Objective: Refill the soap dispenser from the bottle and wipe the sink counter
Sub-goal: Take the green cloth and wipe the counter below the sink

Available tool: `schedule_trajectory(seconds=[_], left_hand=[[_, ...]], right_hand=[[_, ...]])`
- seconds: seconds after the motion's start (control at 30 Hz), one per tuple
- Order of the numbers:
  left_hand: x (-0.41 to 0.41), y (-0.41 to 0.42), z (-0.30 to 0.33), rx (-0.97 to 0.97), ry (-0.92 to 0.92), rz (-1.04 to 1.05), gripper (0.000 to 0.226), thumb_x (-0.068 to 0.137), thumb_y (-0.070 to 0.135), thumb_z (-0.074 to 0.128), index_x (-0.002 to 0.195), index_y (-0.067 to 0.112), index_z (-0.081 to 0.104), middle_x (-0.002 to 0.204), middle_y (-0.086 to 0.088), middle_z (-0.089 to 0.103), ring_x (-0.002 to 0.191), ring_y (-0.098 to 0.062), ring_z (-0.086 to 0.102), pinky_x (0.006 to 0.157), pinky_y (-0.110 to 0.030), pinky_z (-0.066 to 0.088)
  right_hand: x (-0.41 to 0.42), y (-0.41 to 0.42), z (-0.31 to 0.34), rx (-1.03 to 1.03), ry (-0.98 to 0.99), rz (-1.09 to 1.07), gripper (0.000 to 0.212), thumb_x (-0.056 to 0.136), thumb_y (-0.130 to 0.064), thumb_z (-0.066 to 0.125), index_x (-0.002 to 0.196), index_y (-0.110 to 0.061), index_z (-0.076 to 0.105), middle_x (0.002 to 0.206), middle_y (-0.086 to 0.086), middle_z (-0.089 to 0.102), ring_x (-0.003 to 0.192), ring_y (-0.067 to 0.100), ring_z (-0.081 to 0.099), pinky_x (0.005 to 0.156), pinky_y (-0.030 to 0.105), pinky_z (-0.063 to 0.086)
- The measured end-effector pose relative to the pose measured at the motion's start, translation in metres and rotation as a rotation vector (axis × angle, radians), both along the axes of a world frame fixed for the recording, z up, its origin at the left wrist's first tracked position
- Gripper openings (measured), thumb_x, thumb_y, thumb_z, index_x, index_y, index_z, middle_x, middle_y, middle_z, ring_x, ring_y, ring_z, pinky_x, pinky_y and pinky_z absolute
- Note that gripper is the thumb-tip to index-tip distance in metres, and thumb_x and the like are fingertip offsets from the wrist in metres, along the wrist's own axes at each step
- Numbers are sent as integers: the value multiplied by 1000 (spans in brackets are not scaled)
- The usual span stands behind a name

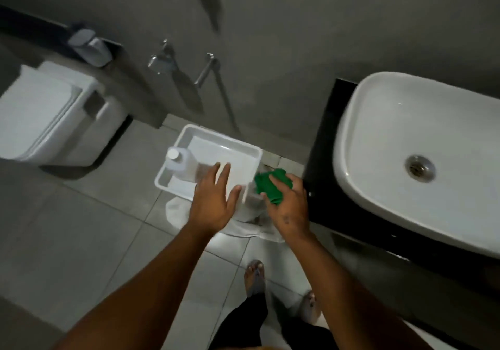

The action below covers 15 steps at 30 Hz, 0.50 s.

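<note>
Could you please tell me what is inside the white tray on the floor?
A clear bottle with a white cap stands in the white tray, at its left side. The left hand covers the tray's near part, so anything there is hidden.

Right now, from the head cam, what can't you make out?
- Soap dispenser: none clearly identifiable; a blurred pale object under the right hand and green cloth is hidden by both.
- Bottle in the white tub: motion blur, and the left hand covers its lower part; fill level unreadable.
- Black counter: dark; wet or dirty unclear, and the sink covers most of it.
- Sink tap: not visible; the right frame edge cuts the basin.
</note>
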State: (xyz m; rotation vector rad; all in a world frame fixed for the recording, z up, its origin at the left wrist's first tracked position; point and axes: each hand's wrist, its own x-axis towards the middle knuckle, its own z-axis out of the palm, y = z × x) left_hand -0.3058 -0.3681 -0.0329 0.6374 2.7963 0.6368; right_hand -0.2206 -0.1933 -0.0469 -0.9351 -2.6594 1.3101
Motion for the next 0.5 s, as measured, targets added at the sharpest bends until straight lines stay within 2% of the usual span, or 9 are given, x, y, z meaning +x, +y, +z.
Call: schedule_trajectory(seconds=[0.07, 0.13, 0.17, 0.3, 0.4, 0.5], left_hand=[[-2, -31, -36, -91, -47, 69, 64, 103, 50, 44, 157, 14, 38, 160, -20, 39, 146, -39, 39, 117, -51, 37], [-8, -48, -71, -154, -87, 86, 64, 103, 48, 46, 157, 14, 36, 159, -21, 39, 148, -39, 37, 119, -50, 34], [-10, -53, -87, -178, -91, 79, 64, 104, 47, 45, 158, 14, 35, 160, -21, 38, 149, -38, 35, 120, -50, 32], [-10, -65, -130, -225, -73, 51, 64, 104, 48, 38, 157, 13, 34, 161, -21, 37, 152, -38, 28, 126, -48, 21], [-8, -68, -144, -212, -45, 59, 64, 103, 50, 30, 156, 14, 37, 160, -18, 40, 154, -36, 26, 127, -47, 14], [-8, -70, -145, -202, -36, 63, 65, 103, 50, 30, 157, 13, 35, 162, -17, 38, 155, -35, 24, 127, -47, 12]], right_hand=[[-38, -26, -15, -47, 52, 57, 52, 81, -27, 81, 130, -20, 65, 140, 6, 44, 129, 22, 46, 109, 21, 34], [-73, -46, -39, -74, 22, 84, 51, 81, -26, 81, 129, -18, 65, 137, 7, 45, 126, 24, 49, 105, 19, 35], [-88, -54, -54, -70, -4, 108, 51, 82, -25, 80, 129, -19, 65, 137, 7, 45, 126, 25, 49, 106, 20, 36], [-131, -72, -111, 74, -123, 246, 51, 85, -32, 75, 134, -26, 61, 139, 7, 42, 123, 31, 48, 111, 39, 40], [-144, -81, -135, 140, -215, 282, 52, 85, -30, 75, 135, -28, 59, 143, 6, 38, 125, 34, 44, 112, 43, 39], [-148, -80, -135, 134, -291, 304, 64, 81, -27, 79, 139, -28, 54, 149, 6, 33, 131, 35, 39, 115, 44, 34]])
